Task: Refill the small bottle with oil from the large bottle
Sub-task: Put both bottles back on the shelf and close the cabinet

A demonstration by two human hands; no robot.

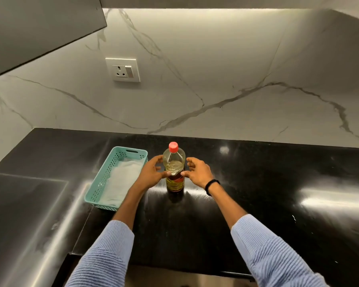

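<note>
Left hand [151, 172] and right hand [197, 172] flank the large bottle [174, 161], fingers spread and loosely curved, not closed round it. Both thumb tips touch its front just above the label. Bottle upright on black counter [257, 193], red cap [173, 147] on, pale oil inside. Just left: teal basket [100, 183] holding white cloth [120, 183]. Black wristband [212, 186] on right wrist. Wall socket [122, 69] above.
</note>
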